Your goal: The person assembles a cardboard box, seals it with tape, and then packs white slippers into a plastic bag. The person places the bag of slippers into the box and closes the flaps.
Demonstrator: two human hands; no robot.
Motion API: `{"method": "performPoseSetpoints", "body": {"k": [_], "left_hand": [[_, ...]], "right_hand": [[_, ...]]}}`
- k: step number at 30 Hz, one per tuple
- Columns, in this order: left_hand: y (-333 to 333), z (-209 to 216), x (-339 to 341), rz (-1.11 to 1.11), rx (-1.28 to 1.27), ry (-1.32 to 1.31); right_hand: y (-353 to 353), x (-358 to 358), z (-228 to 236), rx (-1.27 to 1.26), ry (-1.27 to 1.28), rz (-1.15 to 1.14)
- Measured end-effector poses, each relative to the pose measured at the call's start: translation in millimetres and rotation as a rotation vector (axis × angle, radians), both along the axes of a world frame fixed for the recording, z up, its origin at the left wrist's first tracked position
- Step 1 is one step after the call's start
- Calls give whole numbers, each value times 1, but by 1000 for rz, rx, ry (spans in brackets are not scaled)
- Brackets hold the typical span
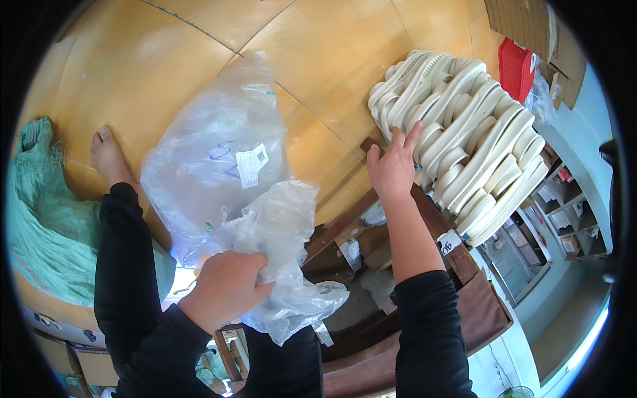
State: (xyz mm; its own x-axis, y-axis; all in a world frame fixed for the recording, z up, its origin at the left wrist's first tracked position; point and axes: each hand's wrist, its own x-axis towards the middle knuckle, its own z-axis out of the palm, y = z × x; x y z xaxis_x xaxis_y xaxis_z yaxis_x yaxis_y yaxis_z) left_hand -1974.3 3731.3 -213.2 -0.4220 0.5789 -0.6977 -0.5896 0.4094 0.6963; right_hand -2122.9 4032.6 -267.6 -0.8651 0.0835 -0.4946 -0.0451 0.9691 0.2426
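Note:
My left hand (227,286) is closed on a crumpled clear plastic bag (282,212), which hangs over my lap. Beyond it, a larger translucent plastic bag (199,152) with a white label and blue marks rests on the floor. At the right stands a stack of off-white shoe soles (458,132), packed side by side in curved rows. My right hand (393,162) reaches out to the near left side of this stack. Its fingers are spread and hold nothing. The fingertips overlap the soles in view; whether they touch cannot be made out.
A wooden frame (345,219) with odds and ends inside lies between my arms. Green woven sacking (53,219) is at the left beside my bare foot (109,156). A red bin (516,69) and cardboard (524,26) stand behind the soles, and shelves (574,219) are at the far right.

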Motion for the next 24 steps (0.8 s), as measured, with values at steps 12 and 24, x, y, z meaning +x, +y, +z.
{"method": "performPoseSetpoints", "body": {"k": [12, 24], "left_hand": [[9, -5, -8, -78, -32, 3], [8, -1, -12, -77, -26, 12]], "right_hand": [[8, 12, 47, -44, 0, -67], [-4, 29, 82, -109, -15, -161]]}}
